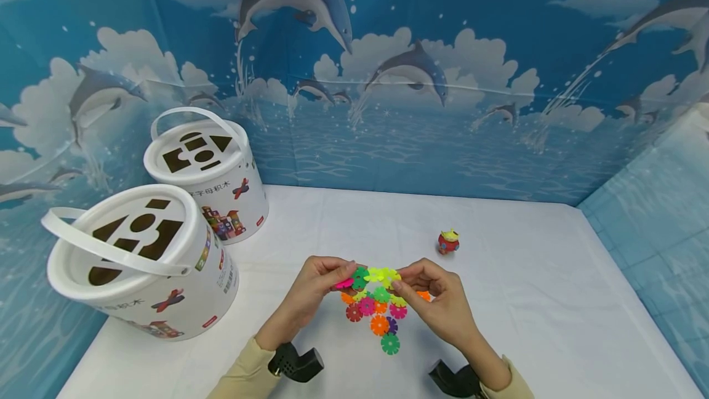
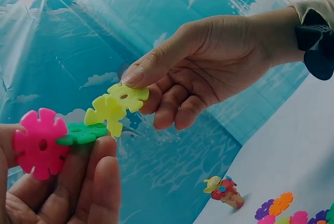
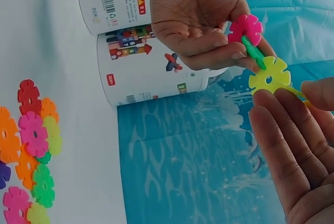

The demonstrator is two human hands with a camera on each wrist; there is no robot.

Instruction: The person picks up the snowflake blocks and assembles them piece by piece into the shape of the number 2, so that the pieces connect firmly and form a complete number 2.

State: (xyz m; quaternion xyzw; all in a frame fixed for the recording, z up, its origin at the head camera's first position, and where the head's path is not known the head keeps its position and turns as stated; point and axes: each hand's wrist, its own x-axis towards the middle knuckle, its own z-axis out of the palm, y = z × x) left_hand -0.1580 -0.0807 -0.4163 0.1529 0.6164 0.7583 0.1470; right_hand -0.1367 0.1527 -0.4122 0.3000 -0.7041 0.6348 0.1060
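Above the table, both hands hold a short chain of notched plastic snowflake discs. My left hand [image 1: 310, 293] grips its left end, where a pink disc [image 2: 42, 143] joins a green disc [image 2: 82, 133]. At the other end, my right hand [image 1: 443, 303] pinches a yellow disc [image 2: 130, 96] between thumb and fingers. A second yellow disc [image 3: 270, 75] sits between that one and the green disc. Under the hands, several loose discs lie in a group on the table, among them an orange disc [image 1: 379, 325] and a green disc [image 1: 390, 343].
Two white lidded buckets [image 1: 227, 263] [image 1: 259, 202] with shape cut-outs and handles stand at the left. A small red and yellow toy figure [image 1: 448, 242] stands behind the right hand. A dolphin-print curtain [image 1: 388, 146] borders the white table [image 1: 554, 300].
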